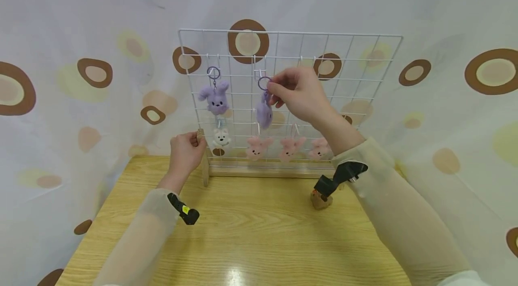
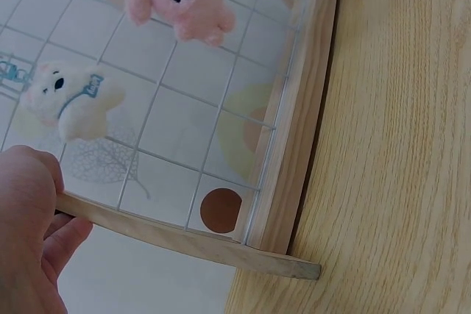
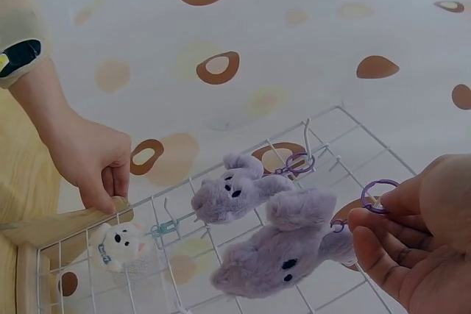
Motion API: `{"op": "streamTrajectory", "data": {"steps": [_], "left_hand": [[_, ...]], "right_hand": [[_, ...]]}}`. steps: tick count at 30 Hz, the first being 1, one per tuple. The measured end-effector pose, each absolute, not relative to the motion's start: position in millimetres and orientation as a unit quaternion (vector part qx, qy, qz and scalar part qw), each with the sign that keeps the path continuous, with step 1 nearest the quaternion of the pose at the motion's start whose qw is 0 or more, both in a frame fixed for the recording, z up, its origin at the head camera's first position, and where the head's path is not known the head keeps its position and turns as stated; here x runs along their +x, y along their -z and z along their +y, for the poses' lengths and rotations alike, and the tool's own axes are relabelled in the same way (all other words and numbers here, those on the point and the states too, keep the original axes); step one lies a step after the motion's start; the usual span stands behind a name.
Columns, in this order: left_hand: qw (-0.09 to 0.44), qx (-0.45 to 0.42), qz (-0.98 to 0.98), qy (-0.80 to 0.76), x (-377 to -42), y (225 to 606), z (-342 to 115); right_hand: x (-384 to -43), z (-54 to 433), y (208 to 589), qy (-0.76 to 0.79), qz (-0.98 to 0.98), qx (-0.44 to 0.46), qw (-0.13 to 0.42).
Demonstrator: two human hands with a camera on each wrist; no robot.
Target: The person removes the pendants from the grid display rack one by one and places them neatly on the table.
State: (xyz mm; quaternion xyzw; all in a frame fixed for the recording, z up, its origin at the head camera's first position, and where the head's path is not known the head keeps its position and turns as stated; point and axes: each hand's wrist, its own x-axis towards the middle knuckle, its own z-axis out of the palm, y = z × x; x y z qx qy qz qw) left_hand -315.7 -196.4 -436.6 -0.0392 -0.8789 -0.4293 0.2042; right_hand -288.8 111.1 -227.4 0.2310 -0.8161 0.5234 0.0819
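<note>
My right hand (image 1: 297,92) pinches the purple ring (image 3: 381,181) of a purple plush keychain (image 1: 265,114) between thumb and fingers. The plush hangs in front of the white wire grid (image 1: 291,33), close to an upper middle hook; whether the ring touches that hook, I cannot tell. My left hand (image 1: 186,151) grips the upper end of the wooden side post (image 2: 184,242) at the grid's left. Just right of that hand hangs a white plush keychain (image 1: 221,137), below another purple plush keychain (image 1: 217,100) on the upper left hook.
Pink plush keychains (image 1: 256,147) hang along the lower row, one partly behind my right forearm. A brown plush (image 1: 321,200) lies on the wooden table (image 1: 243,227), partly covered by the right wrist camera. Behind the grid hangs a patterned white cloth (image 1: 133,7).
</note>
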Motion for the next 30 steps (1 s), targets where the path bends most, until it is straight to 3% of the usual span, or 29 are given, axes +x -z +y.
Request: {"op": "streamTrajectory", "data": {"steps": [30], "left_hand": [[0.217, -0.041, -0.881, 0.419, -314, 436, -195]], "right_hand": [[-249, 161, 292, -0.522, -0.822, 0.228, 0.011]]}}
